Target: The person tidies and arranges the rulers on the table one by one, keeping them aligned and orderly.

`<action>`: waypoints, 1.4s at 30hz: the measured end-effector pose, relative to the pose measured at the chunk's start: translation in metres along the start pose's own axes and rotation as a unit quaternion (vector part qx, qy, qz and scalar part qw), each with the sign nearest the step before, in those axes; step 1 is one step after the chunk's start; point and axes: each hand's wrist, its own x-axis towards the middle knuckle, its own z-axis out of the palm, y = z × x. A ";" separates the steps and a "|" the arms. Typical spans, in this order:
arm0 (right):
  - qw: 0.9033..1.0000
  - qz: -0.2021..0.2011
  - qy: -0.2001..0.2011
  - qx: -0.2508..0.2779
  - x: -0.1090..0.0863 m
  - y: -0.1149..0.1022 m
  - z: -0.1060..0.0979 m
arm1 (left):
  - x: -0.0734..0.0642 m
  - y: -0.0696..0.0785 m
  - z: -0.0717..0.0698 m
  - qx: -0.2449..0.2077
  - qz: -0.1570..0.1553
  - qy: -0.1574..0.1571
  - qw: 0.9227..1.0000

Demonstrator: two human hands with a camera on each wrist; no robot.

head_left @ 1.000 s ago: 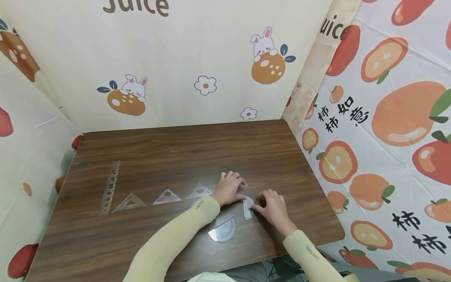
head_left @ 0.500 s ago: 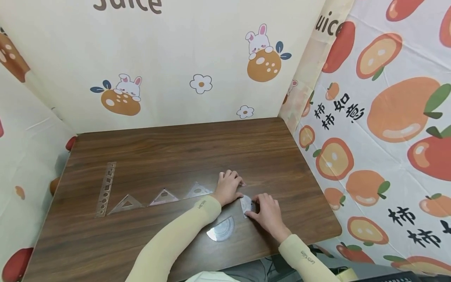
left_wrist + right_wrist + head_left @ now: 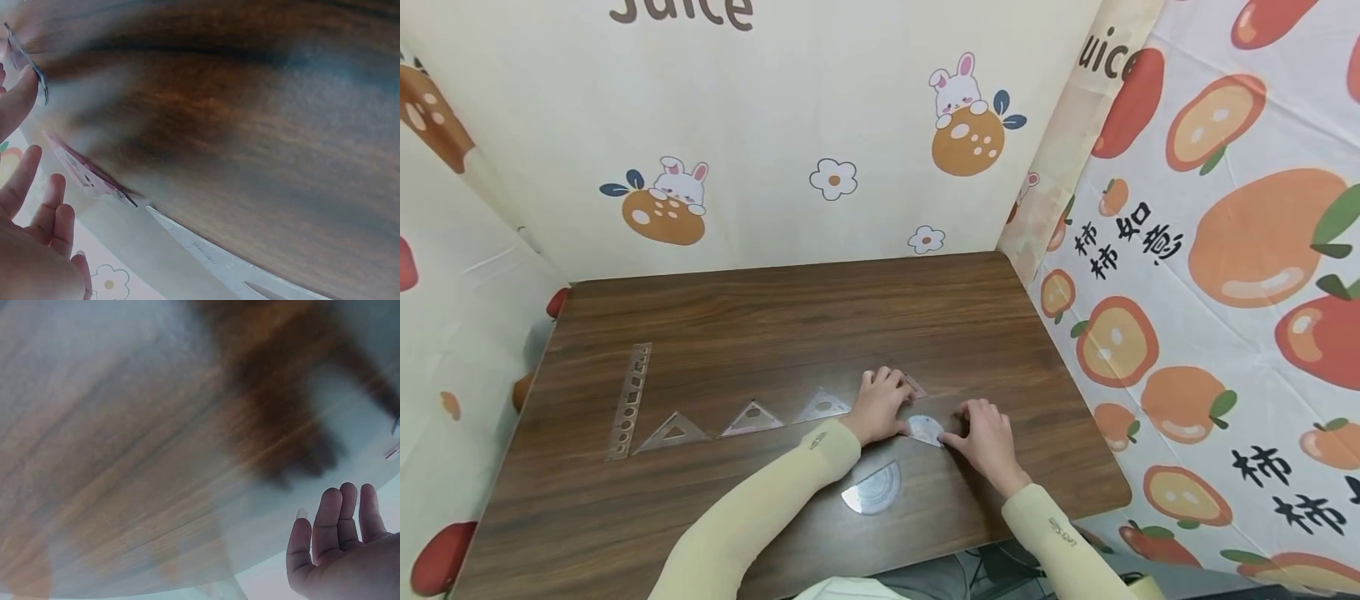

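Note:
A small clear protractor (image 3: pixel 925 430) lies on the table between the hands, its straight edge toward the person. My left hand (image 3: pixel 880 408) lies over the table at its left, thumb tip touching the protractor's left corner. In the left wrist view that thumb (image 3: pixel 20 100) is against the protractor (image 3: pixel 37 78), with the other fingers spread. From the right, my right hand (image 3: pixel 988 440) touches the other corner with its thumb; its fingers are loosely bent and hold nothing in the right wrist view. A pinkish set square (image 3: pixel 914 386) shows partly beyond the left fingers.
A larger clear protractor (image 3: pixel 874 489) lies nearer the front edge. Leftward stand in a row a clear set square (image 3: pixel 822 405), a pinkish one (image 3: pixel 752 418), another clear one (image 3: pixel 673 432) and a long ruler (image 3: pixel 629 402). Patterned cloth (image 3: pixel 760 133) borders the wooden table.
The small protractor has turned from upright to nearly level, its curved side now facing away. The right hand has shifted slightly right; the left hand has moved slightly left, showing more of the pinkish set square.

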 end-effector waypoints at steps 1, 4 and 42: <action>1.000 0.000 0.000 0.002 0.001 0.000 0.000 | 0.000 0.000 0.000 0.001 0.000 -0.001 1.000; 1.000 -0.004 -0.004 0.008 0.002 0.002 -0.001 | -0.001 0.000 0.002 0.003 -0.002 -0.004 1.000; 0.994 -0.091 0.022 0.048 -0.004 -0.006 0.018 | -0.012 0.017 0.013 -0.101 -0.077 0.016 0.992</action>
